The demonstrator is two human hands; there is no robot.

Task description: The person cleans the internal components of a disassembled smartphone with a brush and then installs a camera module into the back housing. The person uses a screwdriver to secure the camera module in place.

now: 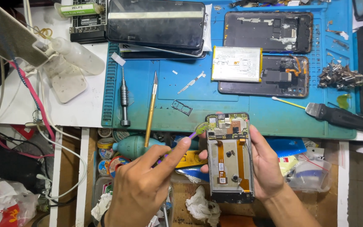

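A white bench (85,105) has a blue mat (248,113) on it. On the mat lie a small screwdriver (124,98), a thin knife (151,107), a cotton swab (288,102), a black-handled scraper (341,115), a pile of screws (340,76) and two open phone backs (268,31) (282,77). A squeeze bottle (78,54) lies beside the mat.

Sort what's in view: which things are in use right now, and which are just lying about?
In use:
- opened phone, held in the right hand
- purple brush, held in the left hand

Lying about:
- screwdriver
- craft knife
- battery
- cotton swab
- pile of screws
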